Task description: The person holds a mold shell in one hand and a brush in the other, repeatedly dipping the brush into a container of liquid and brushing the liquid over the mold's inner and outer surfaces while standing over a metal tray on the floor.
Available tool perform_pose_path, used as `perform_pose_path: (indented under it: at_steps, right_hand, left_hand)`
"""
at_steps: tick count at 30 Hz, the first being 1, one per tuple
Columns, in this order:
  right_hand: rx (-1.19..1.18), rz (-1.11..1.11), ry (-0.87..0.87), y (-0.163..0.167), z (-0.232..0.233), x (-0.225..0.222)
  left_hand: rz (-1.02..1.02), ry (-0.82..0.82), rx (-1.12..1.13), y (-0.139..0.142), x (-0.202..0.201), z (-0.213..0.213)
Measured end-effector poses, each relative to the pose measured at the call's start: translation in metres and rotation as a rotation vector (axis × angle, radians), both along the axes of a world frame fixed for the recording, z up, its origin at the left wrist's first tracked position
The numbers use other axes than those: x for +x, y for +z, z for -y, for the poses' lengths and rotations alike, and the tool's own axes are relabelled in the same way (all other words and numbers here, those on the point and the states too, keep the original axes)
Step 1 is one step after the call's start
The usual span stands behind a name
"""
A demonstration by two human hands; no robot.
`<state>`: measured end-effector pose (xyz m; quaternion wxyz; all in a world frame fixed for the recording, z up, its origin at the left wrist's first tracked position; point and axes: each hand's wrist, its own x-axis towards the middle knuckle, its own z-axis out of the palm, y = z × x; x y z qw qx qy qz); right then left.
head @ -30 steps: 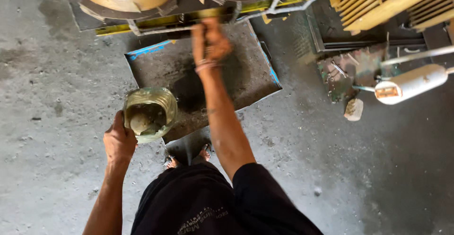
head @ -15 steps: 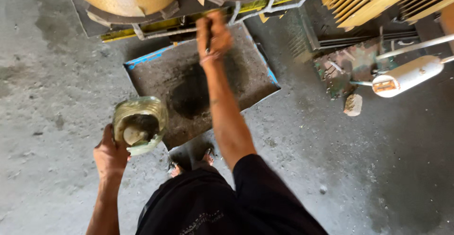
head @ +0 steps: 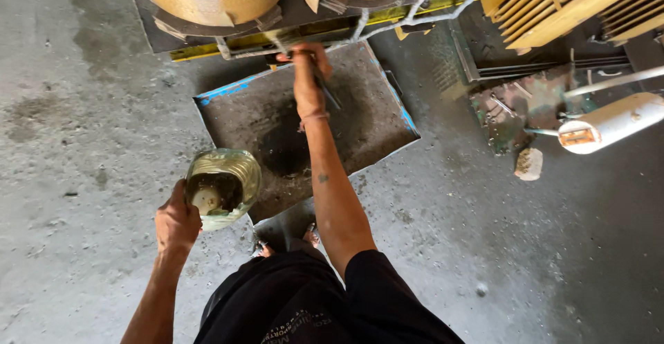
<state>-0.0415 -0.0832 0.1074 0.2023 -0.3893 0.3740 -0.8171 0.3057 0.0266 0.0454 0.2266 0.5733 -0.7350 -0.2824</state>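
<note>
The left hand point(head: 176, 221) has its grip closed round a clear, ribbed plastic container point(head: 223, 188) of yellowish liquid, which could slop out if tipped. Beyond it lies the grimy metal tray point(head: 360, 119) (stained dark). The right hand point(head: 306, 81) grips a thin brush point(head: 324, 84) that could drip.

Left hand point(head: 177, 221) holds jar point(head: 223, 187); right hand point(head: 306, 81) grips brush point(head: 324, 85).
</note>
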Motion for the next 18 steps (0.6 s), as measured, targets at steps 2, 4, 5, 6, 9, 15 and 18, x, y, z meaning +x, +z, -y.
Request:
perform_pose_path:
  at_steps: [2,4,5,6,9,15,18]
  right_hand:
    - [0.136,-0.248,-0.095,0.0,0.003,0.002]
    - [0.223,-0.226,-0.12,0.003,0.007,-0.016]
    - [0.237,-0.084,-0.095,0.005,0.008,-0.029]
    - [0.253,0.056,-0.062,0.009,0.01,-0.046]
    - [0.488,-0.004,-0.408,0.017,0.009,-0.104]
    - [0.145,-0.035,-0.484,0.01,0.008,-0.091]
    - [0.31,-0.521,-0.554,0.024,-0.005,-0.061]
  left_hand:
    - [-0.014,-0.005,0.065,-0.003,-0.006,0.0]
    - [-0.027,0.019,0.219,-0.005,-0.013,0.0]
    - [-0.043,-0.016,0.115,-0.004,-0.015,0.0]
    - [-0.059,-0.041,0.013,-0.004,-0.017,-0.001]
    - [-0.06,0.011,0.043,-0.003,-0.017,-0.002]
    - [-0.073,0.071,0.029,-0.016,-0.006,-0.001]
    - [-0.034,-0.003,-0.144,-0.029,-0.008,0.008]
